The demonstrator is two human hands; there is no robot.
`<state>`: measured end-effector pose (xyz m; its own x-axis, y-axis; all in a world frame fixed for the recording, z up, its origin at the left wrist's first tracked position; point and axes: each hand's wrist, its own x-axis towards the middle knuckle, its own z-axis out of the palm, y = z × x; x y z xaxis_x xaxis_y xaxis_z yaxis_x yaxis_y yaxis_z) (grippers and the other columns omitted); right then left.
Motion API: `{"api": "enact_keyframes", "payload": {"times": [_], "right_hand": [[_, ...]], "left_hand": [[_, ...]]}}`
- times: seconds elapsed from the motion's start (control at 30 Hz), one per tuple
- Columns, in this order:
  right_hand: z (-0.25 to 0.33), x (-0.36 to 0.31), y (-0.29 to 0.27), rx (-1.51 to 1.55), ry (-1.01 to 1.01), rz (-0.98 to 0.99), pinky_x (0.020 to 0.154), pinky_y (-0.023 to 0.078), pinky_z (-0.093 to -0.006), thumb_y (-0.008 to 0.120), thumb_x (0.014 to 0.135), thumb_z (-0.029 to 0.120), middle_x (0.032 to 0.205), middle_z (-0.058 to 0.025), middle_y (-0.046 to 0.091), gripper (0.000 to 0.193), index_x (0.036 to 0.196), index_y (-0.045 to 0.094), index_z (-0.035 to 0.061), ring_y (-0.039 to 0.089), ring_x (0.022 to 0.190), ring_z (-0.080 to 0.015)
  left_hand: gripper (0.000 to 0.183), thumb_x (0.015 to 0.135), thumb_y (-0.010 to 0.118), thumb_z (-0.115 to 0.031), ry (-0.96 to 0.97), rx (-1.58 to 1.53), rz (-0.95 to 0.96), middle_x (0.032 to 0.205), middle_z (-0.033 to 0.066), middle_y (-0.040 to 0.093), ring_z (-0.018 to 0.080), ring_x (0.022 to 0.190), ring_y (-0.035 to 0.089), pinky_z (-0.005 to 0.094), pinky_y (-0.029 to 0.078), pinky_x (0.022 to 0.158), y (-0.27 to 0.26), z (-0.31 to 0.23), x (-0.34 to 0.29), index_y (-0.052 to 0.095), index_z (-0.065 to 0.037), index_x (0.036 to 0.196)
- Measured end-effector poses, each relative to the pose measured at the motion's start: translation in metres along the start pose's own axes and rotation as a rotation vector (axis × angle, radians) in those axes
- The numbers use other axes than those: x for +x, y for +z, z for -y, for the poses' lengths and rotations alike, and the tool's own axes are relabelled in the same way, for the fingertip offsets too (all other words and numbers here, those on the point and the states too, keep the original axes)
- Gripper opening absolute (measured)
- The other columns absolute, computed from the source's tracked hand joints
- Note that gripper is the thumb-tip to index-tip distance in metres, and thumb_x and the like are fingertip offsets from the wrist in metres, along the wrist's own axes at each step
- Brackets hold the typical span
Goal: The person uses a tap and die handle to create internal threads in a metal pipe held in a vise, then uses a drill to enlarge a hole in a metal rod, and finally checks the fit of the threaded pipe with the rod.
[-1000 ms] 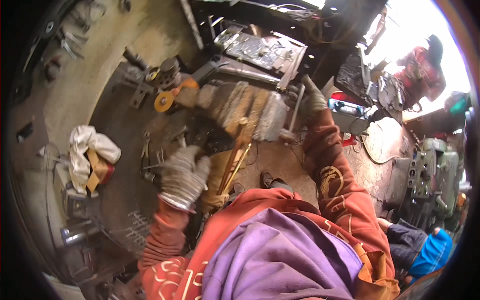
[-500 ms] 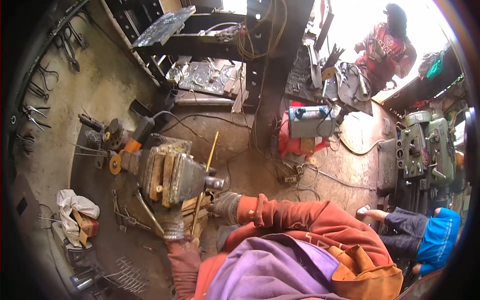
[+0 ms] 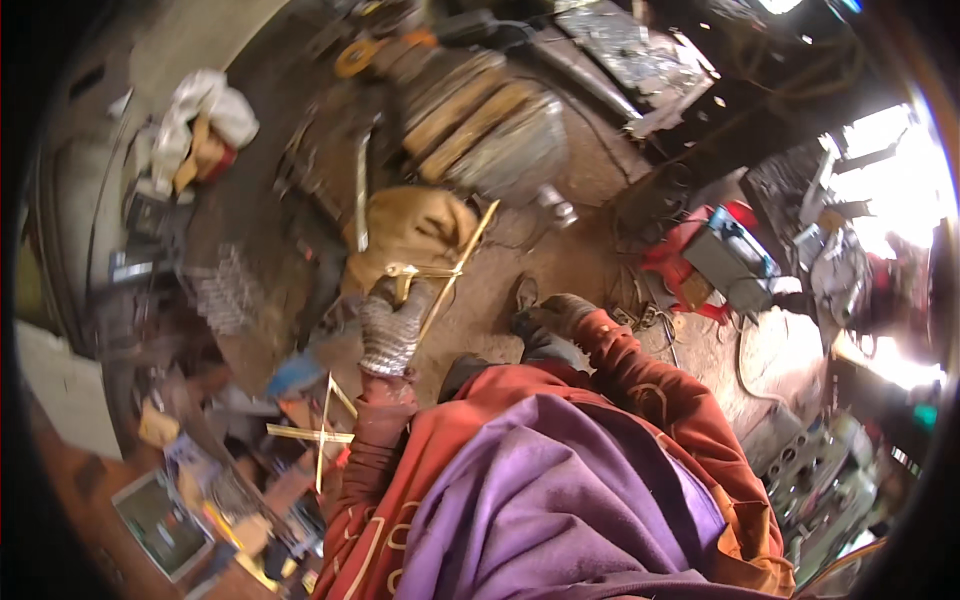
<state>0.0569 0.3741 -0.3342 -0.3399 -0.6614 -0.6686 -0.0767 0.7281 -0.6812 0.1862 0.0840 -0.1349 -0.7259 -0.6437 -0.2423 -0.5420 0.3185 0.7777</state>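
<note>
Well, at the far left a white cloth bag [image 3: 205, 105] sits on cluttered furniture, apparently set aside to leave the working space free. Next, thin crossed strips [image 3: 323, 436] show beside the left sleeve [image 3: 372, 415]; whether they join the piece above, I cannot tell. The left hand [image 3: 392, 325], gloved, has its fingers curled around gold-coloured strips [image 3: 457, 272] near their lower end, probably so that the slender lengths stay steady. These strips cross just above the hand, in front of a tan cover [image 3: 415, 230]. Beyond stands a vise-like block [image 3: 530, 145] with wooden slabs [image 3: 470, 125] against it, perhaps as padding. Further right, the right hand [image 3: 567, 313], also gloved, is beside the trouser leg [image 3: 552, 343], seemingly free; blur hides how far its fingers are bent. A red and grey machine [image 3: 722, 255] stands past it.

Compared with half a second ago, the right hand is away from the left and from the gold-coloured strips, and the view has swung, bringing the lower-left clutter in.
</note>
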Motion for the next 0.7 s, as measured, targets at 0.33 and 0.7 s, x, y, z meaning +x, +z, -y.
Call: {"api": "enact_keyframes", "payload": {"times": [0.33,0.7], "right_hand": [[0.029,0.031,0.066,0.748,0.21,-0.096,0.082,0.056,-0.0481,0.079,0.092,0.05,0.101,-0.0126,0.075,0.048,0.114,0.075,0.0073,0.07,0.098,-0.0301],[0.223,-0.096,0.209,0.928,-0.408,0.612,0.106,0.053,-0.0528,0.062,0.101,0.062,0.068,-0.0127,0.064,0.065,0.072,0.062,0.0045,0.07,0.078,-0.0306]], "left_hand": [[0.025,0.088,0.082,-0.009,-0.212,-0.338,-0.097,0.078,-0.0018,0.068,0.0065,0.062,0.058,0.0245,0.046,0.054,-0.108,0.1,-0.191,0.075,0.0,0.111],[0.056,0.091,0.075,-0.062,-0.357,-0.419,-1.235,0.081,0.0071,0.068,0.0216,0.071,0.066,0.039,0.057,0.064,-0.189,0.352,-0.437,0.068,-0.007,0.098]]}}
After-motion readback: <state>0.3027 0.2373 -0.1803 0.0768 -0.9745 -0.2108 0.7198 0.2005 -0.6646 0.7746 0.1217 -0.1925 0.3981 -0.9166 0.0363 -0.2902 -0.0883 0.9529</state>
